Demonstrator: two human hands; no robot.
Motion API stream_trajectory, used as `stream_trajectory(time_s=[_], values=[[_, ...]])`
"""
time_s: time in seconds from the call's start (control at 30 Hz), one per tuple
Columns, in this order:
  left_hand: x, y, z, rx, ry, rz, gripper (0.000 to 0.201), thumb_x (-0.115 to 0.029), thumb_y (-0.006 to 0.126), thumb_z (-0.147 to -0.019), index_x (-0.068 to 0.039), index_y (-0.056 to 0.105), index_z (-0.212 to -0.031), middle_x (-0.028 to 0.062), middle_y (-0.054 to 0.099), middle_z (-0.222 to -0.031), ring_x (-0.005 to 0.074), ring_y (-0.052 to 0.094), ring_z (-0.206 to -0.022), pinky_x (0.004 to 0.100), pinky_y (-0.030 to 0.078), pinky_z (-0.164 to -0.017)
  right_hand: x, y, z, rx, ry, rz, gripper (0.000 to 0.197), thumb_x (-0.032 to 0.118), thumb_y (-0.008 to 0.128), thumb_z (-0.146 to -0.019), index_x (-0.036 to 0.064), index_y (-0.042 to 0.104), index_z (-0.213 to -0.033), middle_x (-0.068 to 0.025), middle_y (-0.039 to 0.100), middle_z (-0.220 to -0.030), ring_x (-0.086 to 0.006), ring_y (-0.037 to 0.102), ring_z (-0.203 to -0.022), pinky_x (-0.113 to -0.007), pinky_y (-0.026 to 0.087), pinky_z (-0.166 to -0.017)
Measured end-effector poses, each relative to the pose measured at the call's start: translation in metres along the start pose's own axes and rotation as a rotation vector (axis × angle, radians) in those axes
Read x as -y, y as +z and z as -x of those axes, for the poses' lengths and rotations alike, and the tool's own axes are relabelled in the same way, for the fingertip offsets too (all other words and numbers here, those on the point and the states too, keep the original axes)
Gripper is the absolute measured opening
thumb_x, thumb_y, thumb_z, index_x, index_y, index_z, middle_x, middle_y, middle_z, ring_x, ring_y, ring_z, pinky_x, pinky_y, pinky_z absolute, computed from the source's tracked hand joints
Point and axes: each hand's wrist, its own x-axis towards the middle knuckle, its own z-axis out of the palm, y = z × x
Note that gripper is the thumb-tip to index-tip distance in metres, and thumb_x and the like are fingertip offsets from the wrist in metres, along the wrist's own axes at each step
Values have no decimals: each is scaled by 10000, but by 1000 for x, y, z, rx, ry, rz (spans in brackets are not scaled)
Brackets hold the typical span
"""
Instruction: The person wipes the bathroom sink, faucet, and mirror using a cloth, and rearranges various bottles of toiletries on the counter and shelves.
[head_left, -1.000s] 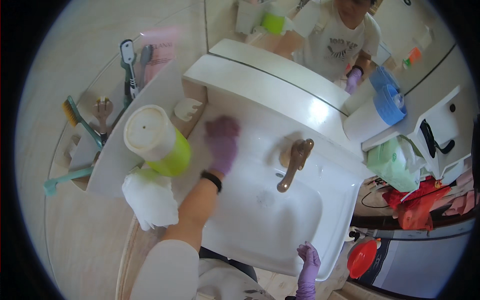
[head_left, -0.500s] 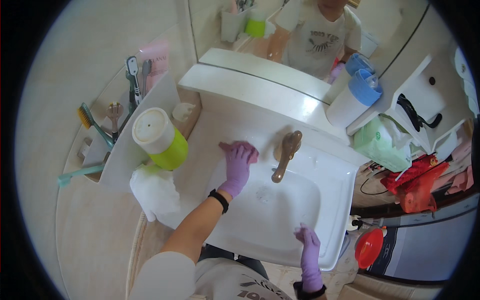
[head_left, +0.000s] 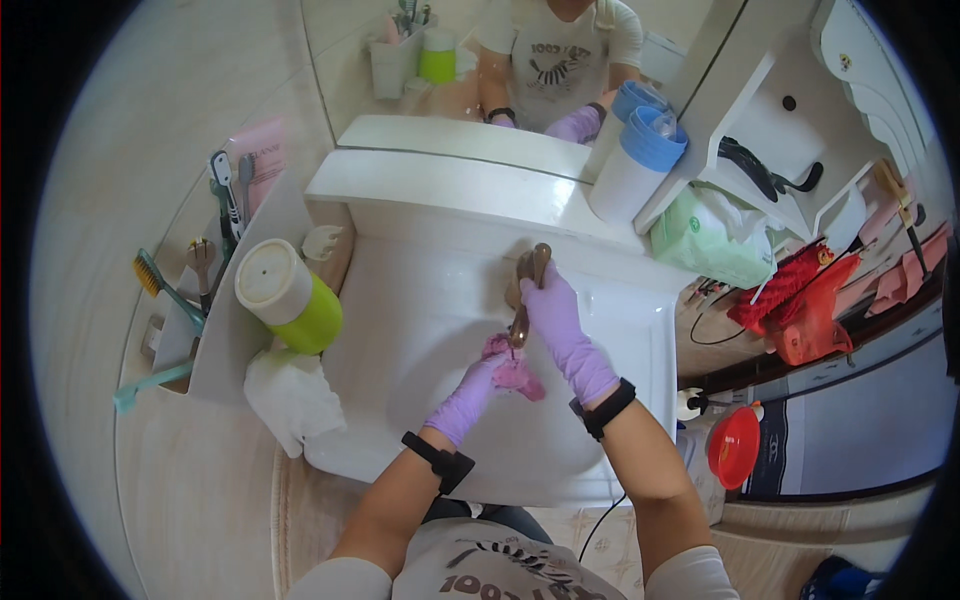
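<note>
Under the spout of the bronze-coloured faucet (head_left: 521, 322), my left hand (head_left: 470, 397), in a purple glove, grips a crumpled pink cloth (head_left: 520, 380). My right hand (head_left: 556, 318), gloved the same way, has its fingers against the faucet's lever on the right side; its fingertips are partly hidden. Both hands are over the white sink (head_left: 410, 330), whose basin lies below them. Whether water runs from the spout is hard to make out.
On the left, a wall holder (head_left: 262, 215) carries toothbrushes and a pink tube, beside a white-and-green canister (head_left: 305, 310) and a white cloth (head_left: 290, 395). A blue-topped white container (head_left: 640, 165) and a green tissue pack (head_left: 710, 235) stand right. A red basin (head_left: 735, 447) sits lower right.
My left hand has moved the pink cloth from the sink's back left to beneath the spout. My right hand has risen from the front right to the faucet. The view has shifted.
</note>
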Motion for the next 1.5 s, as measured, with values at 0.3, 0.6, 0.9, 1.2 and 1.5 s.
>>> stream_trajectory(time_s=[0.3,0.6,0.9,1.2,1.5], values=[[-2,15,6,162,42,85,471,-100,520,-785,-80,374,-1233,89,518,-1064,218,551,-939,366,486,-754,-6,-31,-28,110,52,-73,322,232,504,-773,28,579,-1011,-222,611,-863,-368,593,-820,-382,473,-733],[16,4,-37,504,48,509,352,-100,466,-845,-75,393,-1188,105,525,-1013,250,566,-865,411,503,-657,-1,-29,-63,141,181,-35,237,162,488,-758,-18,603,-863,-114,558,-599,-192,559,-535,-301,441,-519],[5,25,-27,22,110,90,273,-302,488,-884,-100,470,-1067,73,530,-887,226,564,-707,372,500,-574,-8,-25,3,-28,-16,-54,491,274,449,-864,31,348,-1279,-245,593,-890,-355,593,-812,-371,463,-747],[18,29,-32,-18,49,214,283,-319,481,-880,-43,534,-916,54,547,-821,158,538,-716,289,472,-630,-120,60,90,141,458,-1252,424,286,465,-899,39,409,-1239,-107,550,-1017,-217,542,-866,-330,436,-800],[-8,31,23,-177,295,-608,361,-287,505,-881,-19,535,-1120,70,581,-1017,144,538,-938,260,416,-840,-157,-10,49,324,393,-1342,298,258,426,-902,6,509,-1039,-95,560,-852,-203,528,-750,-321,437,-710]])
